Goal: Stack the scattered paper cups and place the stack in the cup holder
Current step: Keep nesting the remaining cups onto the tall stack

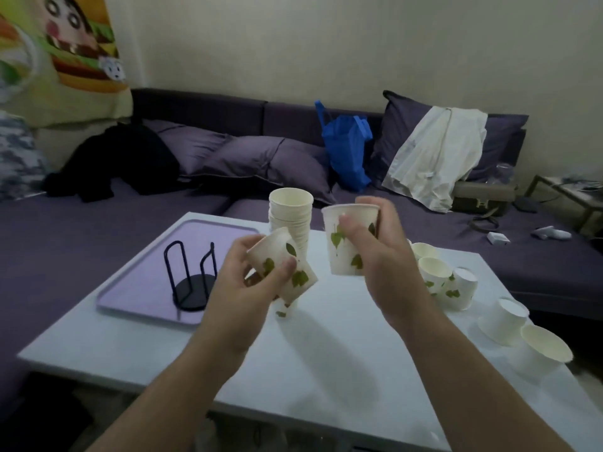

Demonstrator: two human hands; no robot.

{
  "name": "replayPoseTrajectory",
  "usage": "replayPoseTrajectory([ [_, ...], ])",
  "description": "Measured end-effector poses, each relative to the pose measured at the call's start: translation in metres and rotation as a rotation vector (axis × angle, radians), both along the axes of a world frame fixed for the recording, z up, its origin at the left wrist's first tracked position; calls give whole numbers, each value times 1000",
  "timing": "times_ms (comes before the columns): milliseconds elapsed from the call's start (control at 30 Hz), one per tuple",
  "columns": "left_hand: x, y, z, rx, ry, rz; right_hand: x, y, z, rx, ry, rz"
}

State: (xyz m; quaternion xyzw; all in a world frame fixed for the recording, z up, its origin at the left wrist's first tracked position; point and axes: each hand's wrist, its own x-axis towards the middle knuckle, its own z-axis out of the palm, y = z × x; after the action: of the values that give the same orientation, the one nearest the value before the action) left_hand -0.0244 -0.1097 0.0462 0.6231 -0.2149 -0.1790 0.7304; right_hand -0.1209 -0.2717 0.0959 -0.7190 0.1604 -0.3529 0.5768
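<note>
Left hand: fingers and thumb curled round a tilted paper cup printed with green leaves, its mouth turned up and to the left; a further cup edge shows just beneath the hand, and whether it is nested in the first cannot be told. Right hand: thumb in front and fingers wrapped behind an upright leaf-printed cup, held above the counter with its open mouth upward. The two held cups stand near each other but apart.

Between and behind the hands, a tall stack of cups rises from the white counter, mouths upward. To the left, a black wire cup holder stands on a lilac tray; no cup is in it.

To the right of the right hand, loose cups cluster together, some upright and some inverted. Nearer the right edge, an inverted cup sits beside a cup lying on its side.

Beyond the counter, a purple sofa carries cushions, a blue bag and a white garment.
</note>
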Motion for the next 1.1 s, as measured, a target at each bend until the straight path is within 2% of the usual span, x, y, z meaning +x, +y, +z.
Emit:
replayPoseTrajectory([
  [200, 29, 22, -7, -45, 81, 158, 40, -2, 35, -66, -241, -101],
  [400, 42, 25, -17, -23, 83, 184, 84, -2, 31, -134, -245, -42],
  [533, 46, 19, -19, -23, 76, 207, 100, -7, 14, -141, -175, 26],
  [667, 46, 13, -14, -32, 41, 245, 101, -13, -1, -255, -10, 37],
  [800, 51, 6, 10, -125, -50, 292, 94, -13, -11, -255, 157, 99],
  [1000, 61, -16, 68, -257, -268, 275, 89, -6, -27, -283, 273, 117],
  [1100, 68, -37, 88, -200, -385, 246, 88, 1, -33, -255, 295, 77],
])
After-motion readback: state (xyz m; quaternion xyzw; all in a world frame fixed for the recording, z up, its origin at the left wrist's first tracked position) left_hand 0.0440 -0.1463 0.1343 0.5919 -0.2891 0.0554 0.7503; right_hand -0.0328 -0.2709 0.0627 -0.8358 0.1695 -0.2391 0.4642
